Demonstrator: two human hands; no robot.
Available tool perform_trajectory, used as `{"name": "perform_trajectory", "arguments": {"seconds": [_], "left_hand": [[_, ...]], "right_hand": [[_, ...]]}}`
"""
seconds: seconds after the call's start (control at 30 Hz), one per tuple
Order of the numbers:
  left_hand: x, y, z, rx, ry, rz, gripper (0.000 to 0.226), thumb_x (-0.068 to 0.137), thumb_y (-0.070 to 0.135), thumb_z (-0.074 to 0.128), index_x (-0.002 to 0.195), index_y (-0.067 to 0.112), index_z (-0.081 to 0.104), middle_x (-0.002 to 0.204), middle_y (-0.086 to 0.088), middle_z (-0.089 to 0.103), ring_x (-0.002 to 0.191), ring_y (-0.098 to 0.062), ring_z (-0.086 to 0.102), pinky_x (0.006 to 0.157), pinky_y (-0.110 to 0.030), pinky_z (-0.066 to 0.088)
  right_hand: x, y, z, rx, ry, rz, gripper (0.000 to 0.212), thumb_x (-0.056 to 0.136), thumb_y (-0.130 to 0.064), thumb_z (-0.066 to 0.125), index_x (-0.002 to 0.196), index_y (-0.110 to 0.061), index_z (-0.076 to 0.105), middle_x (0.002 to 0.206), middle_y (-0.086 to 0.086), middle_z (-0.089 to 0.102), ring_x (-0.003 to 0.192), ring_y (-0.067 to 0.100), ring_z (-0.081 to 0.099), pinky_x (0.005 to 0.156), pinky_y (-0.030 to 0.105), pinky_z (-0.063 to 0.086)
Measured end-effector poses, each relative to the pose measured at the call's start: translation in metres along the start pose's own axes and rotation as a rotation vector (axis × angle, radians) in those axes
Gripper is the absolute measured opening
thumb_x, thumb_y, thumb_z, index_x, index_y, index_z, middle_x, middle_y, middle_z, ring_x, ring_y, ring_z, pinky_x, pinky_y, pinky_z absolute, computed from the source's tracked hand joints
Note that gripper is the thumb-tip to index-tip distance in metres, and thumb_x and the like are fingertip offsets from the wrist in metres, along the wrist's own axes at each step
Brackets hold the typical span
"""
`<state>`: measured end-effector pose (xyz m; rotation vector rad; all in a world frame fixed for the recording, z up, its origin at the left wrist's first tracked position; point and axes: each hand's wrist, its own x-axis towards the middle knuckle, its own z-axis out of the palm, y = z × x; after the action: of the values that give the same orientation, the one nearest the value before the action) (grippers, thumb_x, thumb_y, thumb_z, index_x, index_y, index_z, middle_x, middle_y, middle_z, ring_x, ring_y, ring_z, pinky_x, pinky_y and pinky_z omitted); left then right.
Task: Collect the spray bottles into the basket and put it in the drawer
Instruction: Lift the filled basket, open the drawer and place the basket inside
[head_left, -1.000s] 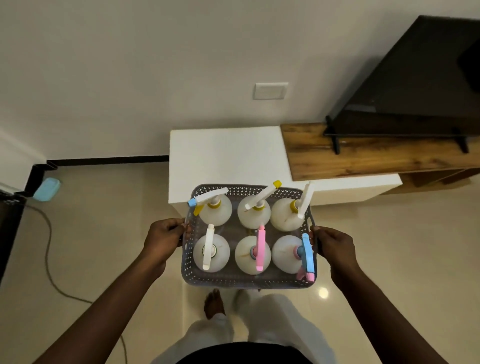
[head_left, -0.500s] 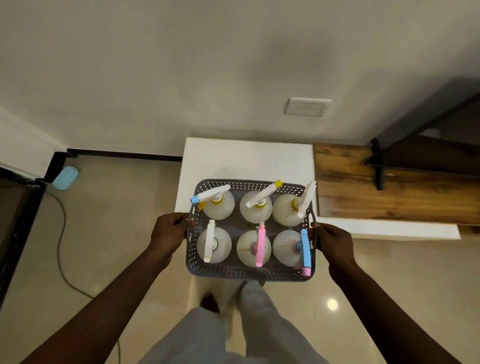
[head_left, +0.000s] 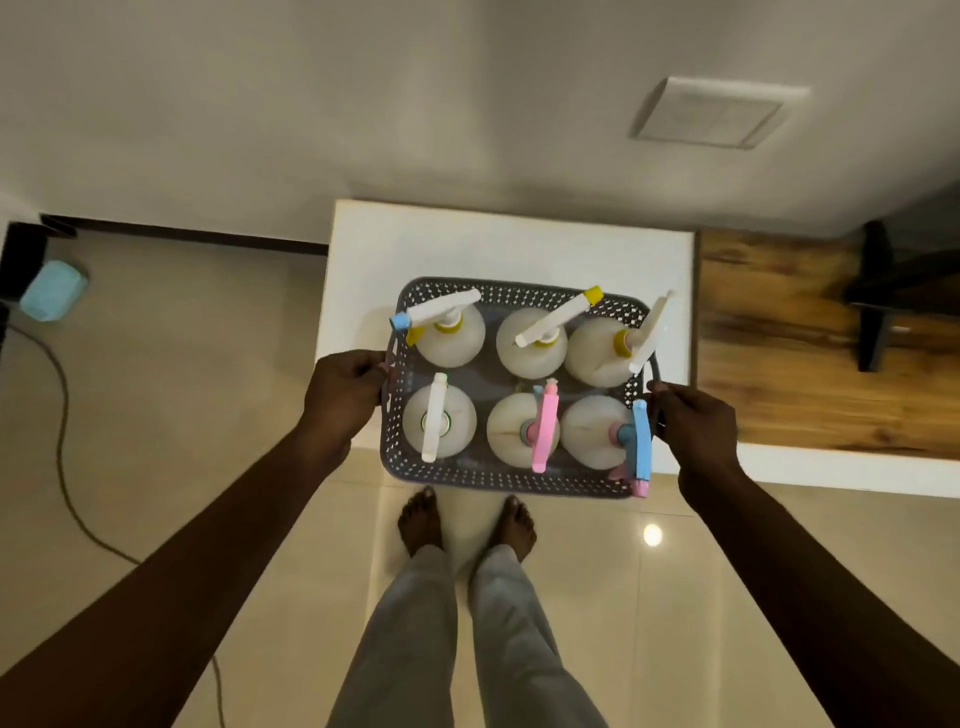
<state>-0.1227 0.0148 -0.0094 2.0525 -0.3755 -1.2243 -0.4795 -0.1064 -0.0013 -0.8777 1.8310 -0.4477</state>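
Note:
A grey perforated basket (head_left: 498, 480) hangs in the air over the front edge of a white cabinet (head_left: 467, 244). Several white spray bottles (head_left: 524, 431) stand upright in it in two rows, with white, pink, blue and yellow-tipped heads. My left hand (head_left: 345, 397) grips the basket's left handle. My right hand (head_left: 696, 428) grips its right handle. No drawer front shows from this angle.
A wooden TV shelf (head_left: 810, 364) with a black stand foot (head_left: 875, 296) adjoins the cabinet on the right. A blue object (head_left: 52, 291) and a cable (head_left: 62, 441) lie on the tiled floor at left. My bare feet (head_left: 465, 522) stand just before the cabinet.
I have stepped closer to the white cabinet and the view has tilted down. The basket, still held by both hands, now hangs over the cabinet's front edge.

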Motion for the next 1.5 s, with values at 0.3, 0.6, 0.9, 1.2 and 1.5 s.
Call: {"name": "perform_trajectory", "arguments": {"seconds": [0.3,0.6,0.9,1.2,1.5], "left_hand": [[0.044,-0.011,0.023,-0.002,0.006,-0.044,0.026,0.100,0.006,0.065,0.090,0.024,0.081,0.099,-0.014,0.081,0.101,-0.039,0.077,0.100,-0.059,0.060],[0.064,-0.016,0.027,0.012,0.025,-0.012,0.020,0.102,0.003,0.061,0.112,0.008,0.078,0.100,-0.014,0.078,0.095,-0.029,0.074,0.100,-0.052,0.061],[0.066,-0.040,0.006,0.178,0.225,0.138,0.030,0.103,0.011,0.057,0.127,0.012,0.074,0.110,-0.009,0.078,0.099,-0.031,0.076,0.097,-0.047,0.063],[0.038,-0.149,-0.053,-0.223,0.509,-0.204,0.034,0.106,0.012,0.058,0.138,0.002,0.064,0.115,-0.002,0.066,0.118,-0.018,0.058,0.113,-0.032,0.046],[0.036,-0.180,-0.042,-0.484,0.353,-0.297,0.017,0.106,0.021,0.056,0.100,0.024,0.072,0.106,0.006,0.074,0.104,-0.011,0.071,0.100,-0.027,0.052]], "right_hand": [[0.049,0.010,0.022,0.005,-0.013,-0.011,0.024,0.101,-0.017,0.068,0.080,-0.024,0.078,0.085,0.010,0.076,0.084,0.027,0.066,0.101,0.060,0.057],[0.061,0.016,0.033,0.027,-0.009,-0.037,0.021,0.103,-0.019,0.066,0.088,-0.028,0.079,0.090,0.009,0.079,0.087,0.024,0.068,0.103,0.057,0.059],[0.055,0.041,0.025,0.095,0.054,-0.074,0.022,0.104,-0.022,0.064,0.122,-0.016,0.076,0.109,0.006,0.080,0.098,0.019,0.075,0.097,0.040,0.062],[-0.019,0.153,-0.009,0.112,0.265,0.058,0.012,0.103,-0.020,0.067,0.108,-0.018,0.078,0.095,0.002,0.079,0.092,0.020,0.076,0.094,0.041,0.063],[0.010,0.170,0.019,0.397,0.186,0.262,0.010,0.108,-0.015,0.061,0.103,-0.013,0.070,0.104,0.005,0.064,0.111,0.021,0.062,0.108,0.042,0.057]]}}
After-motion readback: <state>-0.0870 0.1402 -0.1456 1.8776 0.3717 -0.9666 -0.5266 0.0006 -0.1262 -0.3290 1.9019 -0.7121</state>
